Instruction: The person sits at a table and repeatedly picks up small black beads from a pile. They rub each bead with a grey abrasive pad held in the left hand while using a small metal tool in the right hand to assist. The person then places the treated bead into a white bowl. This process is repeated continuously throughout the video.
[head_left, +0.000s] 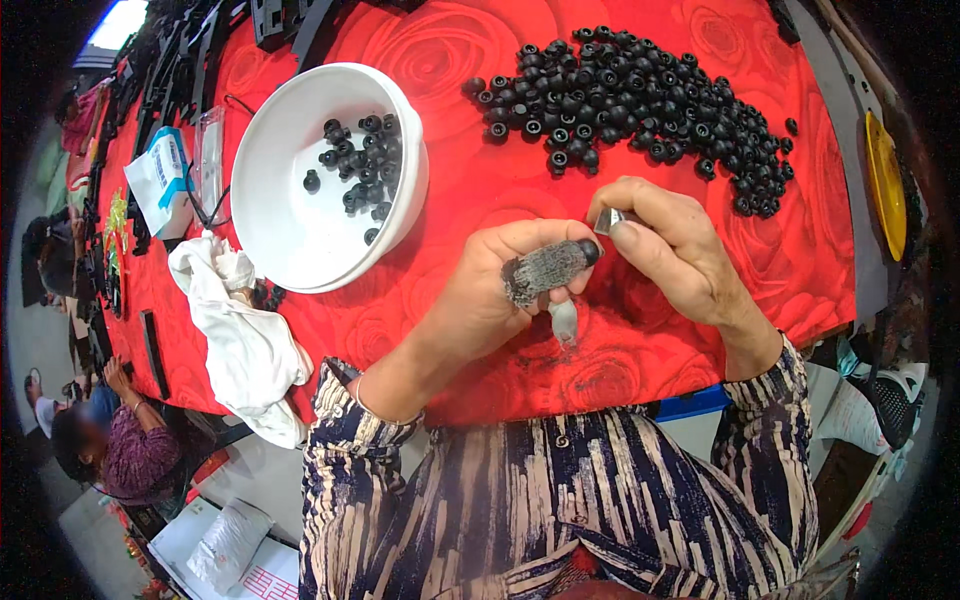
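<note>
My left hand [490, 285] is closed on a small round black plastic part [590, 251], which sticks out at the fingertips. A grey knitted cover [545, 273], smudged with black, wraps one of its digits. Below it a whitish covered fingertip [564, 322] points down. My right hand [680, 250] pinches a small flat metal blade [608, 220] between thumb and fingers, close to the black part; I cannot tell whether they touch. Beyond the hands lies a large heap of similar black parts [620, 95]. A white bowl [265, 210] to the left holds several more.
A red rose-patterned cloth [420, 50] covers the table. Left of the bowl are a white cloth [240, 350], a blue-and-white packet [160, 185] and long black strips [205, 60]. A yellow dish [884, 185] stands far right. Another person [135, 450] sits at lower left.
</note>
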